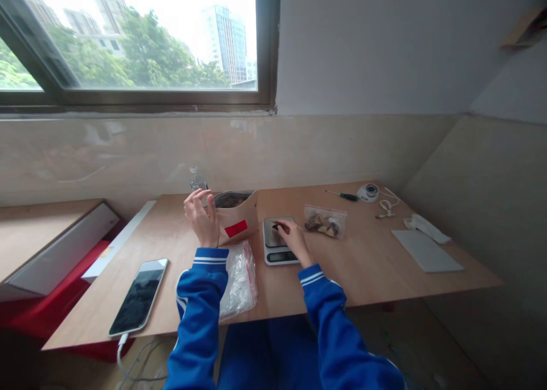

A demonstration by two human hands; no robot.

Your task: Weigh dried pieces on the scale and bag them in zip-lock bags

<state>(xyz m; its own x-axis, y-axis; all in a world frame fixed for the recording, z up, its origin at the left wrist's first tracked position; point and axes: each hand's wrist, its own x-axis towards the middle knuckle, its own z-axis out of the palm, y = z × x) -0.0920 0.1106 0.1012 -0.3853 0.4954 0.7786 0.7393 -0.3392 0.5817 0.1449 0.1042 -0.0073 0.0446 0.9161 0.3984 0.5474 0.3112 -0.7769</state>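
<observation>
1. A person in a blue jacket with white-striped cuffs sits at a wooden bench (363,270) set below a window, both hands out over the work.
2. The left hand (200,216) is raised beside an open brown paper pouch (237,216), fingers loosely spread and gripping nothing; the palm side sits against or just beside the pouch's left edge.
3. The pouch stands upright near the middle of the bench, its mouth open on dark contents and a red label on its front face.
4. The right hand (293,236) rests over a small kitchen scale (277,242), fingertips pinched on a small dark piece (277,226) at the scale's platform; what the piece is cannot be told at this size.
5. The scale sits just right of the pouch, its display strip facing the person.
6. A clear zip bag (325,221) holding dark and pale pieces lies just right of the scale, near the right hand.
7. A bundle of clear plastic bags (241,279) lies by the near edge, partly under the left sleeve.
8. A smartphone (139,296), screen dark and a cable at its near end, lies at the bench's left front.
9. A small clear bottle (197,180) stands behind the left hand.
10. At the far right lie a green-handled screwdriver (344,195), a round white device (367,192), a white cord (387,206) and a pale flat sheet (427,250).
</observation>
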